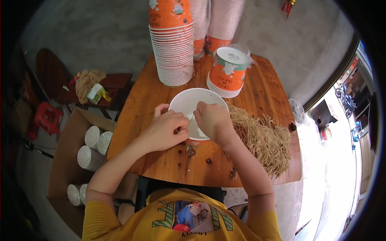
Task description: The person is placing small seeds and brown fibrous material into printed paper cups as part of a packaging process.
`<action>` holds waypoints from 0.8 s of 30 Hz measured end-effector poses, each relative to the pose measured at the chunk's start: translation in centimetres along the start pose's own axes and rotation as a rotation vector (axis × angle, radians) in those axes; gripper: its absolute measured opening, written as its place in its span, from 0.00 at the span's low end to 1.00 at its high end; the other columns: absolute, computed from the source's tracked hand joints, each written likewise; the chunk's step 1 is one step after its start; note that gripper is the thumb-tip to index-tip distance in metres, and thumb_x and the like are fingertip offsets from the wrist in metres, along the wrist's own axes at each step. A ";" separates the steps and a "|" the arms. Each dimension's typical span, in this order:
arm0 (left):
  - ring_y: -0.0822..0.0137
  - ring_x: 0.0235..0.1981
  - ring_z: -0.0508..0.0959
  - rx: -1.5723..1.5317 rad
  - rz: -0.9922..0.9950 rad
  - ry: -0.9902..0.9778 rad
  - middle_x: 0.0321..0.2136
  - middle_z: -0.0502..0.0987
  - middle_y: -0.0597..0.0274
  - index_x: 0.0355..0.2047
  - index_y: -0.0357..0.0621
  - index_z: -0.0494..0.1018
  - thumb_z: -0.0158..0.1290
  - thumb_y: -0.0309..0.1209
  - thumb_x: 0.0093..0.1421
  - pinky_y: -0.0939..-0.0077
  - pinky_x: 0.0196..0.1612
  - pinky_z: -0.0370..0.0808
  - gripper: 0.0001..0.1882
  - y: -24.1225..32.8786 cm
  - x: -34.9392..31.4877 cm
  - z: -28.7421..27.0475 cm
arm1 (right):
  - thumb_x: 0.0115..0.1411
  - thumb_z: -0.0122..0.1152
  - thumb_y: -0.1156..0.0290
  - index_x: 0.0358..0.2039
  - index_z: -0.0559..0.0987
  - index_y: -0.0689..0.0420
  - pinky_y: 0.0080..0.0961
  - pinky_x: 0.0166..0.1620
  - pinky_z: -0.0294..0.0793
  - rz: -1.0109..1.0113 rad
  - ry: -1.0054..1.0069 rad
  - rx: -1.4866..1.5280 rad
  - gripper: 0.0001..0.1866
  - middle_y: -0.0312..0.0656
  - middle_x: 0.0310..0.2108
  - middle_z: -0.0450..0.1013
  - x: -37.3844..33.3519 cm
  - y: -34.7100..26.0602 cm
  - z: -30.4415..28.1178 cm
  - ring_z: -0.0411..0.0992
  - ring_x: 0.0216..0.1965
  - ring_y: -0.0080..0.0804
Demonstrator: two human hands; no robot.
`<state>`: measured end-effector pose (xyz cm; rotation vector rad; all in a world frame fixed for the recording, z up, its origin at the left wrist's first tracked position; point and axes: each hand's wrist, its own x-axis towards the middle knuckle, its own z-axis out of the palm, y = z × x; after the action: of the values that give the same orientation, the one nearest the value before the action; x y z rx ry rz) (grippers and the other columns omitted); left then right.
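An open paper bucket point(199, 96), white inside and orange outside, stands on the wooden table in front of me. My left hand point(165, 127) is at its near left rim, fingers curled and pinched together. My right hand point(213, 122) is closed over the near right part of the opening. A thin light cord point(191, 120) runs between the fingertips of both hands, and its ends are hidden by the fingers. Close to my right forearm lies a thick bundle of tan cords point(261, 140).
A tall stack of paper buckets point(173, 52) rises at the table's point(265, 88) far side, with more stacks behind. A shorter upside-down stack point(228, 74) stands right of it. On the floor at left, a cardboard box point(66, 160) holds white-topped stacks. A red stool point(48, 118) stands beyond.
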<state>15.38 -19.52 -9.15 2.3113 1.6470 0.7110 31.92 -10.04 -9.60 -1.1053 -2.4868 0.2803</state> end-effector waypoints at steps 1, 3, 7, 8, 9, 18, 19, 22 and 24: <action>0.63 0.33 0.74 0.001 0.006 -0.002 0.24 0.73 0.65 0.23 0.44 0.68 0.52 0.30 0.56 0.55 0.61 0.52 0.07 0.2 -0.1 0.0 | 0.62 0.53 0.65 0.29 0.76 0.59 0.48 0.35 0.72 0.004 0.005 -0.001 0.11 0.53 0.22 0.74 0.1 0.2 0.1 0.74 0.28 0.55; 0.62 0.34 0.75 -0.179 0.020 0.125 0.23 0.71 0.63 0.28 0.44 0.68 0.53 0.29 0.58 0.56 0.62 0.54 0.05 0.8 -0.9 0.2 | 0.62 0.51 0.66 0.33 0.77 0.62 0.46 0.38 0.77 -0.024 -0.077 -0.019 0.12 0.54 0.25 0.77 0.5 0.4 0.1 0.77 0.30 0.55; 0.62 0.35 0.76 -0.071 0.208 0.105 0.26 0.71 0.62 0.31 0.43 0.69 0.55 0.26 0.58 0.55 0.63 0.58 0.05 0.1 -1.6 0.2 | 0.62 0.51 0.65 0.32 0.77 0.62 0.45 0.38 0.77 -0.036 -0.095 -0.008 0.12 0.54 0.26 0.77 0.5 0.3 0.1 0.77 0.30 0.56; 0.61 0.36 0.76 -0.013 0.254 0.085 0.28 0.72 0.60 0.31 0.43 0.69 0.54 0.25 0.58 0.54 0.64 0.59 0.04 0.0 -1.6 0.2 | 0.62 0.51 0.65 0.32 0.77 0.62 0.46 0.38 0.77 -0.035 -0.092 0.000 0.13 0.55 0.26 0.77 0.6 0.3 0.2 0.77 0.30 0.56; 0.60 0.37 0.76 0.042 0.303 0.064 0.30 0.73 0.58 0.31 0.42 0.69 0.53 0.23 0.58 0.52 0.65 0.60 0.03 0.0 -1.5 0.2 | 0.62 0.51 0.65 0.32 0.77 0.62 0.46 0.38 0.77 -0.029 -0.090 0.006 0.13 0.55 0.26 0.77 0.4 0.4 0.2 0.77 0.31 0.55; 0.55 0.56 0.72 0.581 0.539 0.038 0.42 0.76 0.55 0.29 0.39 0.70 0.53 0.24 0.52 0.52 0.67 0.61 0.04 -6.5 0.2 -4.0 | 0.63 0.53 0.68 0.40 0.76 0.55 0.14 0.21 0.66 0.188 -0.344 1.534 0.08 0.34 0.26 0.76 -0.5 6.7 -6.1 0.72 0.22 0.19; 0.55 0.57 0.71 0.617 0.548 0.068 0.44 0.75 0.55 0.29 0.39 0.70 0.53 0.24 0.53 0.53 0.67 0.61 0.04 -7.8 0.4 -4.0 | 0.64 0.52 0.70 0.40 0.75 0.56 0.12 0.21 0.68 0.184 -0.339 1.755 0.07 0.36 0.30 0.77 -1.2 7.9 -6.4 0.74 0.24 0.19; 0.55 0.61 0.67 0.677 0.519 0.070 0.53 0.73 0.57 0.31 0.39 0.71 0.52 0.25 0.55 0.55 0.67 0.61 0.04 -9.6 1.0 -4.5 | 0.67 0.47 0.74 0.43 0.73 0.59 0.16 0.31 0.80 0.113 -0.160 2.017 0.08 0.46 0.46 0.77 -3.9 9.5 -6.6 0.80 0.39 0.30; 0.55 0.63 0.64 0.672 0.489 0.100 0.58 0.70 0.58 0.35 0.39 0.73 0.51 0.25 0.56 0.56 0.67 0.60 0.07 -10.1 1.6 -4.8 | 0.67 0.48 0.73 0.46 0.73 0.59 0.17 0.31 0.81 0.152 -0.088 1.969 0.09 0.47 0.48 0.76 -5.2 9.3 -6.3 0.80 0.40 0.30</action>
<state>5.06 -14.93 -9.04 3.2710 1.5297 0.3810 44.01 -7.65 -8.56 -0.2614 -0.9823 2.0830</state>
